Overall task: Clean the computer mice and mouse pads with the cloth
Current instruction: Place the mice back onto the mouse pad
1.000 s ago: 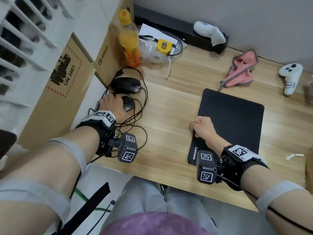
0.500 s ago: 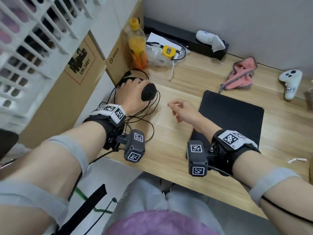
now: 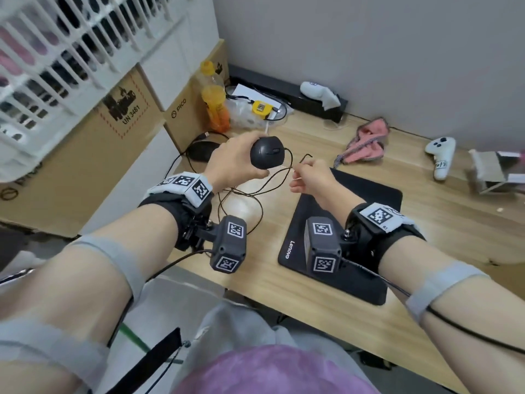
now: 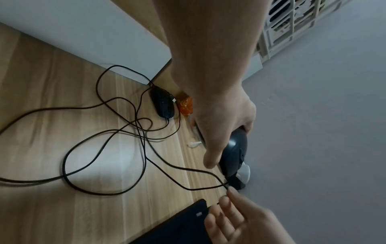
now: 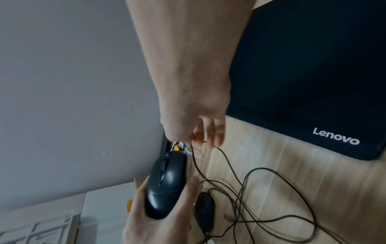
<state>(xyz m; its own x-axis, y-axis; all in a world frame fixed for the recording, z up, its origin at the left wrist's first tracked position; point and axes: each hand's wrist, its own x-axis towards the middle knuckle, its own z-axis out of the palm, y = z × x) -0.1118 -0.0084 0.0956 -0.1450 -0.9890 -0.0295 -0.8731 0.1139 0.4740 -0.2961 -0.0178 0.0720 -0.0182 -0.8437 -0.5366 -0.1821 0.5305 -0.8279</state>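
My left hand grips a black wired mouse and holds it above the wooden desk; the same mouse shows in the right wrist view. Just right of it, my right hand pinches that mouse's black cable between thumb and fingers. A second black mouse lies on the desk at the back left, among tangled cable. The black Lenovo mouse pad lies under my right forearm. The pink cloth sits crumpled behind the pad.
Cardboard boxes and a white crate stand at the left. An orange drink bottle, a plastic bag with a yellow device, two white controllers and a small open box line the back and right.
My left hand lifted the mouse off the desk and carried it up and to the right. My right hand left the pad, moved left and took hold of the cable.
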